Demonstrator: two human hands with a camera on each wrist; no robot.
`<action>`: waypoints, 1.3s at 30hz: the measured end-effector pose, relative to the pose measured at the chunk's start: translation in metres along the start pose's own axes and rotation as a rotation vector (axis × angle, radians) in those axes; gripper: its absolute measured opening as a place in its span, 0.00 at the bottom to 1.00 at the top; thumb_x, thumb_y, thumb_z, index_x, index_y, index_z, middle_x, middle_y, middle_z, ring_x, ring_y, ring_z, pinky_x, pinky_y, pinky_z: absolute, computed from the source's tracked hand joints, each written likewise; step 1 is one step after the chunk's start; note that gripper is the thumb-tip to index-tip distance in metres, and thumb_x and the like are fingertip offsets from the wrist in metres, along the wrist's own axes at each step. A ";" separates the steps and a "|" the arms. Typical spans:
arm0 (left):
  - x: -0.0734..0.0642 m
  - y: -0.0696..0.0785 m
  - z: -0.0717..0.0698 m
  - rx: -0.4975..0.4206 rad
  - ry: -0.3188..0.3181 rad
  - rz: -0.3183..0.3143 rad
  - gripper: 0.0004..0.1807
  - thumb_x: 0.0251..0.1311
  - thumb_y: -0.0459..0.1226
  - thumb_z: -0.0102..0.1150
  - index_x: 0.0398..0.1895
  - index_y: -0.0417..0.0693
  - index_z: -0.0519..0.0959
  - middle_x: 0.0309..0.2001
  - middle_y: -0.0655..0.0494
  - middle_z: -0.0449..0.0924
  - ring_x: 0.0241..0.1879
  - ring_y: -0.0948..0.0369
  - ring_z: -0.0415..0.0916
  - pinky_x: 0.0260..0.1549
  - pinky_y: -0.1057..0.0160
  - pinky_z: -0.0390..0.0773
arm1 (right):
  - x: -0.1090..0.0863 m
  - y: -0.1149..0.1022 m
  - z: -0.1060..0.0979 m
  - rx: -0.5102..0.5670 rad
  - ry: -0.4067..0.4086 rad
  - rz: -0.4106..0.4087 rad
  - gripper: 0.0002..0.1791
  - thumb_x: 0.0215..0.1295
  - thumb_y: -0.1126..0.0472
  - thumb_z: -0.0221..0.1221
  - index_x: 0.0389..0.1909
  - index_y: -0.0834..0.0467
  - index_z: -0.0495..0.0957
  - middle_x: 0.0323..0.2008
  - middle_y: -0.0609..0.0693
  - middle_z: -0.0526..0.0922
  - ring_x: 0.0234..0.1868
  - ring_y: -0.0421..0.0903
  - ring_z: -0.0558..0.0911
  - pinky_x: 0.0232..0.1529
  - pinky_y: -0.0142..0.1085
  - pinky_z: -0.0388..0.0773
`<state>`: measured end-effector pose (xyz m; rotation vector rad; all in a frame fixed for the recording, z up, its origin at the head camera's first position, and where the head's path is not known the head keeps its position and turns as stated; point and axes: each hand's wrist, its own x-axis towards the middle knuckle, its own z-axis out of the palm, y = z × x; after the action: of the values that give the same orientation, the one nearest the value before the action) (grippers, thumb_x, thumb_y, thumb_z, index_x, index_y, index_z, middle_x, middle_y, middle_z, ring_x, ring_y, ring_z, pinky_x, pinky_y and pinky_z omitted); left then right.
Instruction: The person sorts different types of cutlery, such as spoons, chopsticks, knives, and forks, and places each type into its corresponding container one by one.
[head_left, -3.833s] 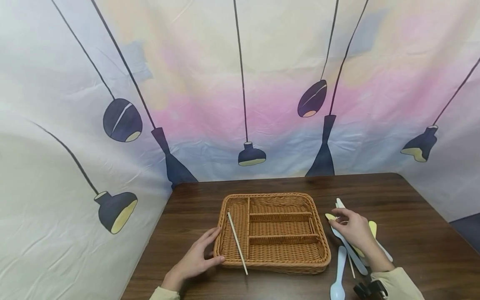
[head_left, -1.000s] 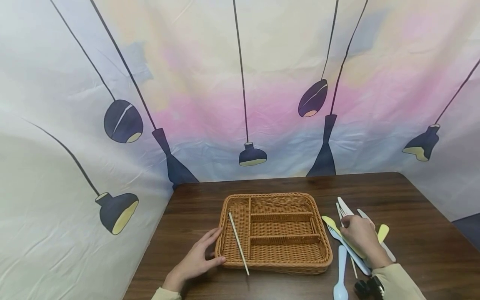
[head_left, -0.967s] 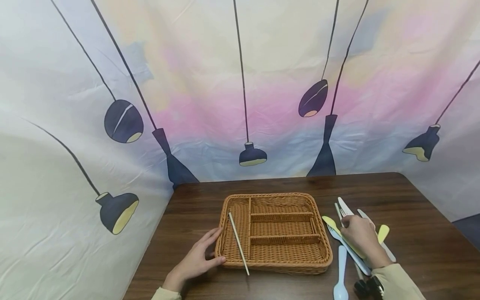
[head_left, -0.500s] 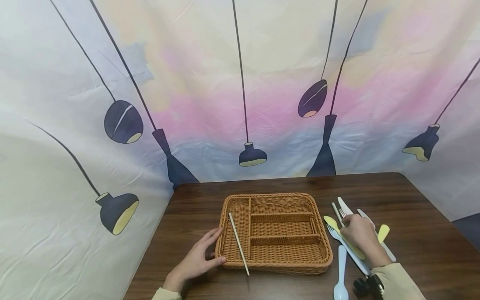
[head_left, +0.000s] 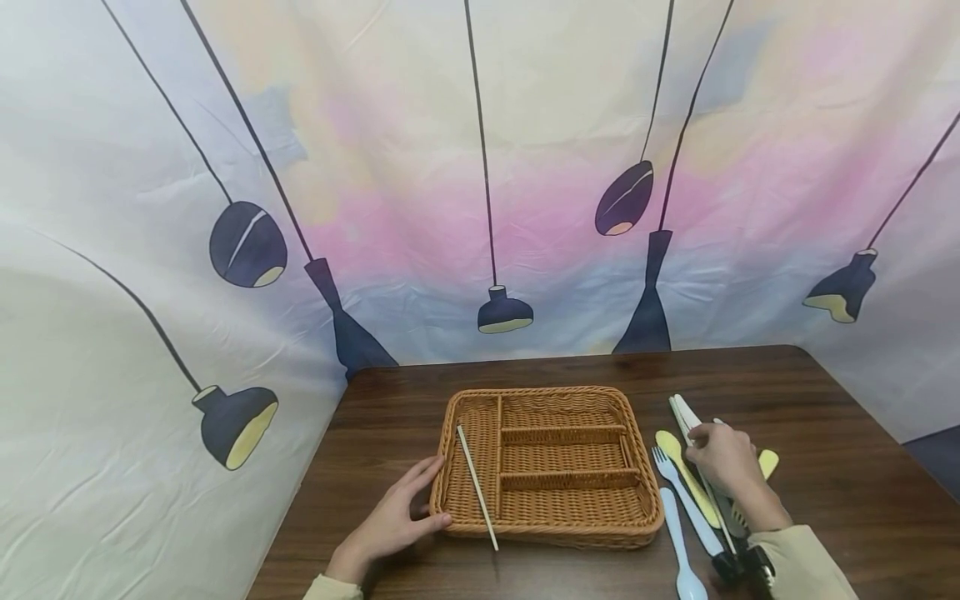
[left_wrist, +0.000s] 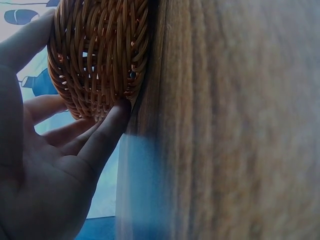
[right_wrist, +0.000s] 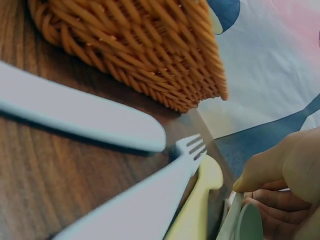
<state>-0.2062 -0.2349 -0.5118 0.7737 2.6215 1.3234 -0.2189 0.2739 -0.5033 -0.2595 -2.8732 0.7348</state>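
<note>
My left hand (head_left: pixel 390 517) holds the near left corner of a wicker basket (head_left: pixel 572 530), thumb on the front and fingers along its left side. A pale chopstick (head_left: pixel 476 483) leans in its left compartment, lower end over the front rim. To the right, my right hand (head_left: pixel 726 462) is over a loose pile of cutlery, pinching another pale chopstick (right_wrist: pixel 231 220) between thumb and fingertips. A greenish rounded end (right_wrist: pixel 250 222) shows close beside that stick. Left of the hand lie a yellow utensil (head_left: pixel 671 450), a light blue fork (head_left: pixel 684 493) and a light blue spoon (head_left: pixel 688 582).
Beyond the right hand are a white knife (head_left: pixel 686 411) and a yellow handle (head_left: pixel 768 462). Everything stands on a dark wooden table (head_left: pixel 390 417). A printed cloth (head_left: pixel 420 208) hangs behind and at the sides.
The right hand has moved from over the yellow utensil to the chopstick, which has shifted. The blue spoon's handle and the fork's near end have swung left. The left hand has stayed put.
</note>
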 end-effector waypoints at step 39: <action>-0.001 -0.003 -0.001 0.020 -0.004 0.025 0.46 0.57 0.46 0.69 0.74 0.43 0.58 0.73 0.39 0.55 0.69 0.37 0.55 0.49 0.60 0.83 | 0.003 -0.044 -0.042 0.135 0.134 -0.084 0.17 0.57 0.62 0.59 0.46 0.65 0.82 0.33 0.58 0.87 0.19 0.42 0.72 0.19 0.33 0.67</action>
<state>-0.2072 -0.2374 -0.5138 0.8132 2.6346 1.3024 -0.2187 0.2556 -0.4450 -0.1627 -2.6772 0.8562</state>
